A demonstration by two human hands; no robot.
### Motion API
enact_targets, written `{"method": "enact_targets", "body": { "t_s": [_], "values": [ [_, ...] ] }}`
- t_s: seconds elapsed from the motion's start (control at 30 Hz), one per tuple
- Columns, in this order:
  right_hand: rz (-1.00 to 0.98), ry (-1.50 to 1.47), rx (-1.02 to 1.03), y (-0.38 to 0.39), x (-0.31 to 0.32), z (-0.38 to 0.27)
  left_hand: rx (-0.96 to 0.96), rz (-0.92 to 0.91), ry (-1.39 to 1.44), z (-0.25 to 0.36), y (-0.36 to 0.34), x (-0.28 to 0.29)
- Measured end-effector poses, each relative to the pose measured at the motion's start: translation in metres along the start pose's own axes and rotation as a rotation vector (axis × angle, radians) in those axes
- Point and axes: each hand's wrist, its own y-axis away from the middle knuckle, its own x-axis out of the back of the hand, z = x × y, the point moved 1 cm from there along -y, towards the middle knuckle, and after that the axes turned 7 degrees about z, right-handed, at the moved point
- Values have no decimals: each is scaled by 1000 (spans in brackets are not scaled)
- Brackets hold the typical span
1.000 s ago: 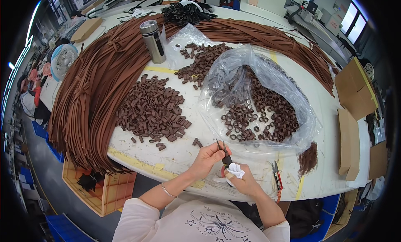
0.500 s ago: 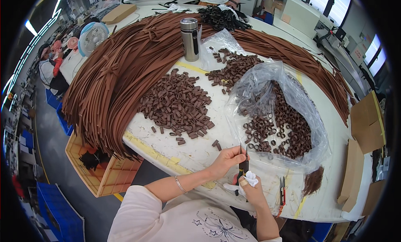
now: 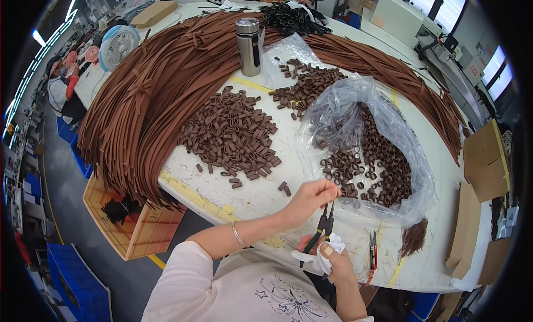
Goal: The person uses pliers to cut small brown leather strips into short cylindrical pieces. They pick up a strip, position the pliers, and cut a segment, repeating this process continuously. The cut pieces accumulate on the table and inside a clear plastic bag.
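Observation:
My left hand (image 3: 317,195) is closed in a pinch just above the tips of the long-nosed pliers (image 3: 324,226); what it holds is too small to make out. My right hand (image 3: 340,263) grips the pliers' dark green handles with a crumpled white cloth (image 3: 322,260). Beyond them lies an open plastic bag (image 3: 408,127) full of brown rings (image 3: 388,172). Flattened brown loops form one heap (image 3: 230,133) to its left and another (image 3: 308,86) behind. Red-handled snips (image 3: 373,250) lie right of my right hand, beside a tuft of brown scraps (image 3: 413,238).
Long brown strap bundles (image 3: 133,116) arc around the table. Toward the back stand a steel flask (image 3: 248,50), black straps (image 3: 291,16) and a fan (image 3: 119,47). An orange crate (image 3: 139,233) is below left, cardboard boxes (image 3: 480,161) at right. A co-worker (image 3: 61,94) sits far left.
My left hand has risen slightly rightward, now above the pliers' tips instead of beside the jaws. The pliers' handles show more spread apart. The view has shifted since a second ago.

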Motion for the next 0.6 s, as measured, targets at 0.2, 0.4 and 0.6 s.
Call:
{"method": "enact_targets", "body": {
  "t_s": [0.2,0.4,0.6],
  "values": [
    [-47,157,18,10,6,-4,-769,25,-1145,38,-53,8],
    [4,212,68,19,16,-3,-496,-287,-1567,45,-6,63],
    [-69,380,90,15,3,-12,-737,-203,-1656,26,6,79]
  ]
}}
